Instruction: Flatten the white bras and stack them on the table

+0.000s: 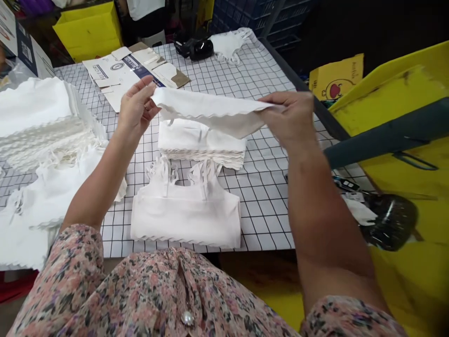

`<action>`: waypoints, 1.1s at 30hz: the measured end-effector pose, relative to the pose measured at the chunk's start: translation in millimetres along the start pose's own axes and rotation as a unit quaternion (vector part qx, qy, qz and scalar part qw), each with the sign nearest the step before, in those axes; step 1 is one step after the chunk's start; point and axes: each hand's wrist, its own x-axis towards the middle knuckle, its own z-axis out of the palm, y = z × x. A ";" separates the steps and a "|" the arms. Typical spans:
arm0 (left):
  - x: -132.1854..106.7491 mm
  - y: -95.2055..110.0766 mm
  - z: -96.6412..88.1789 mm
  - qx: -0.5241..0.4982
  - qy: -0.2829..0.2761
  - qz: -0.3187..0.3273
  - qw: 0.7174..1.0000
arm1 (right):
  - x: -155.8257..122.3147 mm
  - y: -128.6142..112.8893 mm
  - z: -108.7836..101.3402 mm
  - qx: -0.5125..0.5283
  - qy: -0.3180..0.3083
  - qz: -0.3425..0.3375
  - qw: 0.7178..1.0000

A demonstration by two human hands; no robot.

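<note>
Garment workshop or packing area: grid-print work surface (266, 210) w/ stacks of white scallop-edged fabric pieces (42, 121) piled on it, flattened carton (133, 70) too, yellow cardboard box (86, 28) and blue plastic crates (259, 11) behind, big yellow container (393, 93) on R

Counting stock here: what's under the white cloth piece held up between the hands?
A stack of white scallop-edged pieces lies under it on the grid-printed table top; the held cloth hides the stack's far edge.
</note>
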 end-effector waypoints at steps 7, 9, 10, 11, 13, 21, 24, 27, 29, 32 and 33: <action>-117.0 -4.3 -71.4 0.093 -0.021 -0.008 0.995 | -110.1 -54.1 -44.7 -0.024 -0.023 -0.102 0.994; -162.1 -32.1 -103.6 0.136 -0.033 -0.072 0.988 | -162.0 -50.2 -40.8 0.031 -0.056 -0.141 0.988; -182.2 -47.9 -116.7 0.146 -0.039 -0.110 0.982 | -185.9 -44.9 -35.9 0.049 -0.085 -0.151 0.984; -199.3 -63.4 -126.8 0.144 -0.051 -0.146 0.978 | -206.8 -38.1 -30.0 0.042 -0.109 -0.144 0.983; -222.1 -89.1 -137.3 0.137 -0.052 -0.186 0.972 | -237.3 -22.9 -18.2 0.003 -0.162 -0.113 0.980; -226.4 -104.7 -139.8 0.194 -0.071 -0.141 0.968 | -273.9 7.6 -24.7 -0.120 -0.162 -0.132 0.970; -229.9 -109.6 -148.5 0.250 -0.088 -0.126 0.956 | -288.2 8.6 -29.3 -0.157 -0.201 -0.152 0.955; -239.8 -117.7 -144.1 0.385 -0.065 0.012 0.921 | -298.8 -4.0 -23.6 -0.195 -0.243 -0.137 0.940; -247.7 -125.2 -131.0 0.455 -0.084 0.112 0.879 | -301.2 -16.8 -11.2 -0.207 -0.265 -0.128 0.933; -255.3 -141.5 -109.1 0.486 -0.204 0.169 0.833 | -298.2 -24.7 15.0 -0.209 -0.301 -0.126 0.922; -255.8 -147.6 -104.7 0.488 -0.238 0.170 0.822 | -296.0 -21.8 22.3 -0.212 -0.308 -0.124 0.919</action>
